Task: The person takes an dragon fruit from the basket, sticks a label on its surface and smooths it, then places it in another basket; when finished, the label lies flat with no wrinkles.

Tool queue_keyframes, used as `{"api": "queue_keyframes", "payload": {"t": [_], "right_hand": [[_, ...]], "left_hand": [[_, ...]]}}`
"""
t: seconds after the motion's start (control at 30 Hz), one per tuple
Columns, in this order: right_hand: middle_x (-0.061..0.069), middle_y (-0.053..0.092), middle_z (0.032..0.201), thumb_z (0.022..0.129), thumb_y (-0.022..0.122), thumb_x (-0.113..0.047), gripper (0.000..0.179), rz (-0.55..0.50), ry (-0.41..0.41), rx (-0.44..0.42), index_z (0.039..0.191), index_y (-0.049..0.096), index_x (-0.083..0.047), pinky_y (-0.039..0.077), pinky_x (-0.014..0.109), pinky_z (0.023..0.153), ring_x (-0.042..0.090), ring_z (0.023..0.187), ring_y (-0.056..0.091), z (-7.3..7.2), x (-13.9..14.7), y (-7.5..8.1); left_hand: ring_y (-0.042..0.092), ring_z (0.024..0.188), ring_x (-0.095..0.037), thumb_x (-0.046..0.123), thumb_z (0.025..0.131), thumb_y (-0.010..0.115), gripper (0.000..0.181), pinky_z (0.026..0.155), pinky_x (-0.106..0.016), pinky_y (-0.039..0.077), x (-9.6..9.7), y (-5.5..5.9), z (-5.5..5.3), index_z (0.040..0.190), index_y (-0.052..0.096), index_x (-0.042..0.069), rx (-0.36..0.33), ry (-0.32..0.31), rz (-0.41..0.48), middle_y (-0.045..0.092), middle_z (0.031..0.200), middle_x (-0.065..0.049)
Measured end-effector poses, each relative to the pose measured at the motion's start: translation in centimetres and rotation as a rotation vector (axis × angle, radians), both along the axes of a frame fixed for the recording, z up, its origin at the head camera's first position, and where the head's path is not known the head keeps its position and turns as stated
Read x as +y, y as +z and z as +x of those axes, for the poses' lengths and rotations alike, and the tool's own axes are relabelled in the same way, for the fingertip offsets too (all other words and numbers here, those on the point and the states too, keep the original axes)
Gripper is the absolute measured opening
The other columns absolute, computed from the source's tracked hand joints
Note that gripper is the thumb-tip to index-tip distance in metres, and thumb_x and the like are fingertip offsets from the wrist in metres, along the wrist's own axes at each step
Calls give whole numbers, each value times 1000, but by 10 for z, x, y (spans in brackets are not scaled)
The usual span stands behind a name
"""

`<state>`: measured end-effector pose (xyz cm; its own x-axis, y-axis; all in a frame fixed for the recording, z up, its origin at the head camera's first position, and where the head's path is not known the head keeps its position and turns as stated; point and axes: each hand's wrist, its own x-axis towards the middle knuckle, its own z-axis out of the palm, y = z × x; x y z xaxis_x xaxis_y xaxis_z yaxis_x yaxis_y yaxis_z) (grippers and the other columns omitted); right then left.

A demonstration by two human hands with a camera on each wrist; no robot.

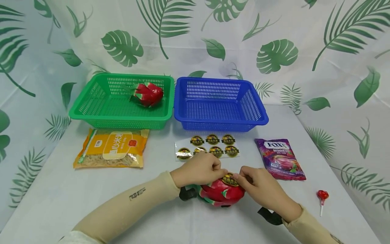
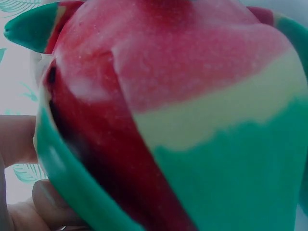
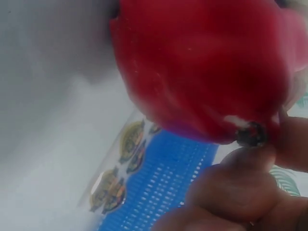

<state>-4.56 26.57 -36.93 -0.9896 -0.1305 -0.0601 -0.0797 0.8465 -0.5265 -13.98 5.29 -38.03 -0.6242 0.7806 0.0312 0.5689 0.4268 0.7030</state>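
Observation:
A red dragon fruit (image 1: 223,196) with green-tipped scales lies on the table between the two hands. On its top is a round black-and-gold sticker (image 1: 230,179). My left hand (image 1: 199,169) pinches the sticker's left edge with thumb and forefinger. At the right edge, my right hand (image 1: 263,188) holds it with curled fingers and thumb. The fruit (image 2: 192,72) fills most of the left wrist view, hiding part of the fingers. In the right wrist view, fingertips (image 3: 250,159) meet the sticker's dark edge (image 3: 252,134) against the fruit.
Behind stand a green basket (image 1: 122,122) holding another dragon fruit (image 1: 149,95) and a blue basket (image 1: 220,125). A sticker sheet (image 1: 179,145) lies before them. An orange-and-yellow food bag (image 1: 114,149) is left; a purple candy bag (image 1: 281,159) and red lollipop (image 1: 322,195) are right.

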Motion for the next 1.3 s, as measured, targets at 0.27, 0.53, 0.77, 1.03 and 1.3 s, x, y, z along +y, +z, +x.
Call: {"api": "queue_keyframes", "payload": {"t": [0.27,0.53,0.77,1.03,1.3], "right_hand": [[-11,37,57,98,68,-51,43,-25,-22,-21,75,51,-20,25,20,44,2,51,38,6,1,-4],[-13,37,61,103,66,-36,33,-159,50,9,81,49,-18,29,20,46,0,52,37,12,8,-12],[-12,39,64,106,62,-26,24,-236,86,15,84,54,-20,31,21,47,-1,55,35,15,17,-19],[-9,47,68,107,59,-28,22,-254,26,14,86,58,-21,34,23,49,2,59,41,17,18,-21],[7,57,76,111,49,-31,36,-390,-190,8,94,59,-1,44,29,54,19,63,53,17,33,-24]], "left_hand": [[47,46,1,49,92,76,51,50,-18,35,-3,0,-3,57,53,20,-46,-36,-12,49,48,13],[49,53,-2,54,84,82,48,52,-20,38,-7,0,-4,60,55,22,-77,-78,-32,50,50,13],[47,54,-1,51,85,83,45,54,-19,38,-10,-1,-5,64,57,22,-93,-105,-2,49,52,13],[59,88,-10,50,86,82,45,76,-21,47,-14,-7,-3,116,65,21,-16,-72,34,65,99,0],[60,129,-11,43,93,77,53,111,-30,49,-24,-6,-7,139,66,19,50,-235,-5,67,139,7]]}}
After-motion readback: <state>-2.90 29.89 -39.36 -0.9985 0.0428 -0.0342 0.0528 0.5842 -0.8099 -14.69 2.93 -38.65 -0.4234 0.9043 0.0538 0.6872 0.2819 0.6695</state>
